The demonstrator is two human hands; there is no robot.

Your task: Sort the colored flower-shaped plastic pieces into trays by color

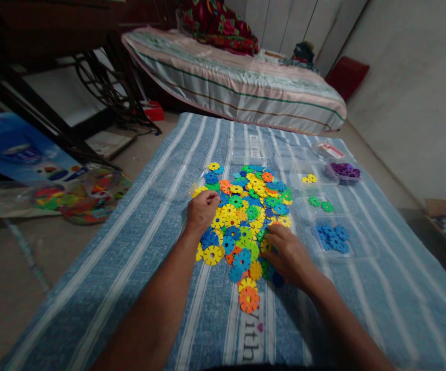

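A heap of flat, notched plastic discs (228,211) in yellow, blue, green and orange lies spread on the striped cloth. At its left edge is my left hand (203,210), its fingertips pinched together; anything between them is hidden. My right hand (287,251) reaches into the heap's right side, thumb and fingers a little apart over green and yellow discs. Its fingertips are partly hidden among the pieces. To the right, clear plastic boxes hold sorted discs: blue discs (331,238), two green discs (320,204), yellow discs (309,179) and purple discs (345,170).
More clear boxes, including a clear box (246,150), stand behind the heap. The striped cloth (130,288) covers the surface. Beyond it is a bed (238,82). At the left, a bag of colourful pieces (91,198) lies on the floor near a treadle stand (106,82).
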